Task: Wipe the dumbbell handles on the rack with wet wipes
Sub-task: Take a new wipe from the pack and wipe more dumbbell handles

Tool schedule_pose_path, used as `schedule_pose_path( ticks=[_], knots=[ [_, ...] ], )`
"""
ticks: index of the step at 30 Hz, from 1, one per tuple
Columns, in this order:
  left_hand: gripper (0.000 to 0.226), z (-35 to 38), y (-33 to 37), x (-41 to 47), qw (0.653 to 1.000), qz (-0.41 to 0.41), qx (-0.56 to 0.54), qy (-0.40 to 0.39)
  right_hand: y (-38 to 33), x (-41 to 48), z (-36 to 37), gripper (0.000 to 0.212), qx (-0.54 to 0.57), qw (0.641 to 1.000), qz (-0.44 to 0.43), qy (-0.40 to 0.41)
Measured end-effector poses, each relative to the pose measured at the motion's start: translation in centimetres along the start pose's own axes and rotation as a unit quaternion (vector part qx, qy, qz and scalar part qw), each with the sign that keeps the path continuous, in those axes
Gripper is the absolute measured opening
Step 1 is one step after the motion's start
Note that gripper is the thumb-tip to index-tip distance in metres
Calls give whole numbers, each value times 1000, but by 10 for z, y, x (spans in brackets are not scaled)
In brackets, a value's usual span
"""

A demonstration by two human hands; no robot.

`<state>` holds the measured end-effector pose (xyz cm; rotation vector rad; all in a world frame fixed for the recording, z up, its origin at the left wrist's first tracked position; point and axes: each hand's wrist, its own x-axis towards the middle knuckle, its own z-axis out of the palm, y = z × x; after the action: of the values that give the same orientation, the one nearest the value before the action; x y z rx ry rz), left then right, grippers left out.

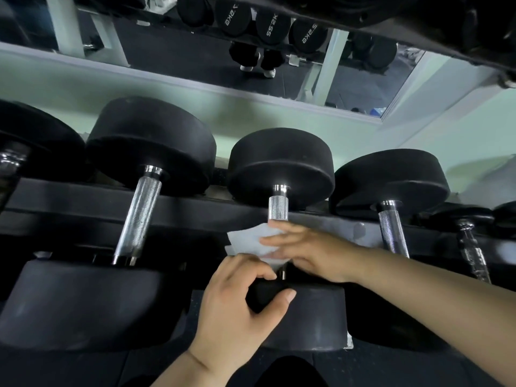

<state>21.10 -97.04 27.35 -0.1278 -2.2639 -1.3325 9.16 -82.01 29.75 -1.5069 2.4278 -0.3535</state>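
Dumbbell handle (278, 208), the middle one on the rack (61, 210), is partly covered by a white wet wipe (248, 241). The right hand (307, 254) lies across the wipe with its fingers nearly straight, pressing it onto the bar. Its thumb is hidden, so it may be wrapped underneath. The left hand (237, 300) grips the edge of the same dumbbell's near black weight head (315, 319), fingers and thumb curled over it. Neighbouring dumbbells (150, 146) lie on either side.

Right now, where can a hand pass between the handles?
Free: the gap between left handle and wipe, over the rail. Crowded: middle handle, right hand on the wipe, left hand gripping the near head; the forearm blocks the gap to the right handle.
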Motion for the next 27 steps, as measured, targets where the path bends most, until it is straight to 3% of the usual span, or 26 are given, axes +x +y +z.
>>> schedule_pose_path(
  ticks=[6, 10, 12, 14, 16, 18, 19, 20, 22, 27],
  knots=[
    [18, 1, 0, -1, 1000, 0, -6, 1, 18, 21, -1, 33, -7, 991, 67, 115],
    [17, 1, 0, -1, 1000, -8, 0, -7, -6, -5, 1, 35, 86, 995, 35, 34],
    [17, 1, 1, 0, 1000, -12, -1, -6, -10, -13, -10, 34, 178, 975, 128, 22],
    [16, 1, 1, 0, 1000, -11, -5, -5, -5, -18, -21, 32, 288, 913, 273, 90],
    [15, 1, 1, 0, 1000, -11, -8, -6, 4, -24, -26, 31, 408, 809, 383, 180],
    [15, 0, 1, 0, 1000, -10, -8, -7, 4, -24, -29, 28, 572, 673, 411, 227],
    [14, 0, 1, 0, 1000, -8, -7, -7, 3, -23, -29, 28, 631, 619, 405, 234],
    [14, 0, 1, 0, 1000, -6, -6, -6, 1, -19, -29, 28, 670, 589, 391, 227],
    [13, 0, 0, 0, 1000, -1, -7, -2, -3, -5, -27, 33, 698, 582, 361, 207],
    [13, 1, -1, 0, 1000, 2, -6, 7, -9, 10, -12, 21, 644, 642, 374, 183]
  ],
)
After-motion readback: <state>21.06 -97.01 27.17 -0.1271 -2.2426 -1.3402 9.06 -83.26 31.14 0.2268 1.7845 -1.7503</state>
